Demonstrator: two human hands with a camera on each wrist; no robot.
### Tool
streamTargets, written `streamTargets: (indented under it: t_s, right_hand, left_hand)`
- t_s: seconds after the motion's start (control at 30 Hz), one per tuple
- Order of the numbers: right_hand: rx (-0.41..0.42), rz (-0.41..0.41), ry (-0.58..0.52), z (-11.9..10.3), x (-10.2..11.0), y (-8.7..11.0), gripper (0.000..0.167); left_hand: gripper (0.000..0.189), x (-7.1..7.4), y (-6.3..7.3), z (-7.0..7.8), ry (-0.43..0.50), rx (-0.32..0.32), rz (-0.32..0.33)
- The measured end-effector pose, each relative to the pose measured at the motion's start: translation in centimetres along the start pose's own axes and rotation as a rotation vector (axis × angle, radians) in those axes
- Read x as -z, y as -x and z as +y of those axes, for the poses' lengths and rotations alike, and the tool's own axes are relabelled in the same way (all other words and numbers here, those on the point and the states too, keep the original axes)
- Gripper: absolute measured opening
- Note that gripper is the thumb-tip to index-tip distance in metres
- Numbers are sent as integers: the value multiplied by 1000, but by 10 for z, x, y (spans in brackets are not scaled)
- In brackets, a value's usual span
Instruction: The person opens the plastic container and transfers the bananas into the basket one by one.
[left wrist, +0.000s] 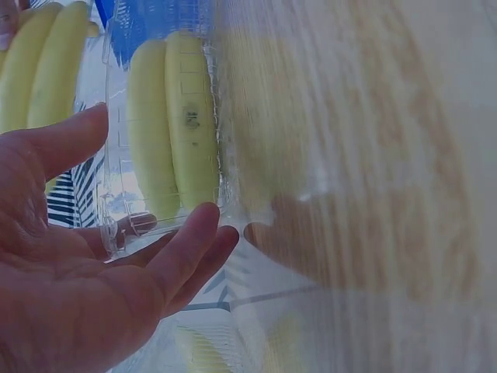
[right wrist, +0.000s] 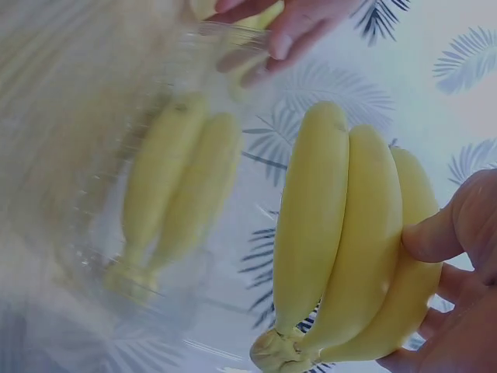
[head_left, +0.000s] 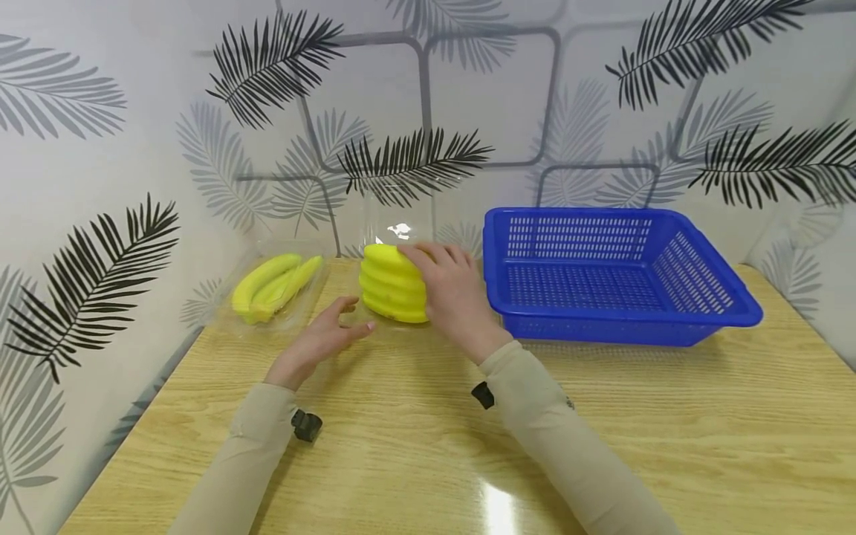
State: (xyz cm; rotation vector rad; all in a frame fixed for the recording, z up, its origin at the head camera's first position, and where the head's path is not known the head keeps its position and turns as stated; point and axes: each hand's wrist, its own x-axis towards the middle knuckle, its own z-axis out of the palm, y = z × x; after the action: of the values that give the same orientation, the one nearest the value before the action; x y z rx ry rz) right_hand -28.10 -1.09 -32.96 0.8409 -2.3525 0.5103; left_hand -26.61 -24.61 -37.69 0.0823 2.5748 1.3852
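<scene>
My right hand [head_left: 458,293] grips a bunch of yellow bananas [right wrist: 311,217] from the side, thumb on one banana and fingers behind it. Below the bunch, a clear plastic box [left wrist: 116,167] stands on the table with its lid [head_left: 401,212] raised at the back. Two more bananas [left wrist: 190,116] lie inside it, one marked with dark spots. At the box's left end is my left hand [head_left: 324,338], thumb spread away and fingers extended along the box's edge. Nothing is grasped in that hand.
Another clear box [head_left: 297,316] with bananas [head_left: 274,286] sits at the left by the wall. A blue plastic basket [head_left: 622,316] stands right of my right hand. Behind the wooden table [head_left: 401,446] rises a leaf-patterned wall [head_left: 468,96].
</scene>
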Motion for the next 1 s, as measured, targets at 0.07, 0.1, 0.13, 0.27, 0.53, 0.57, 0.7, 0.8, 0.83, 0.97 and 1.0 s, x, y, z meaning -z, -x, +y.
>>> streamTargets:
  t_s: [0.07,0.1,0.13,0.27,0.53,0.57,0.7,0.8,0.83,0.97,1.0]
  right_hand:
    - [9,34,-6,0,9,-1,70]
    - [13,52,-10,1,13,-1,70]
    - [16,68,-13,1,17,-1,70]
    - [20,112,-16,5,28,-1,67]
    - [19,144,-27,20,44,5,68]
    - [16,153,-25,23,46,6,68]
    - [7,172,-17,34,55,11,68]
    - [-1,172,-5,44,63,17,68]
    - [-6,171,1,47,65,18,68]
    - [-35,169,22,62,75,27,66]
    - [-44,167,25,65,76,29,65]
  left_hand:
    - [77,0,0,0,7,-2,-4]
    - [76,-1,0,-1,11,-3,-5]
    - [75,-1,0,-1,16,-6,-8]
    - [74,-2,0,-2,26,-1,-12]
    - [76,0,2,-1,25,-2,-10]
    - [76,0,2,0,25,-5,-11]
    - [77,0,2,1,26,-2,-11]
    - [76,0,2,2,25,5,-12]
    - [76,-1,3,2,25,6,-11]
    - [76,-1,3,2,13,8,-11]
    - [77,-1,3,2,13,7,-12]
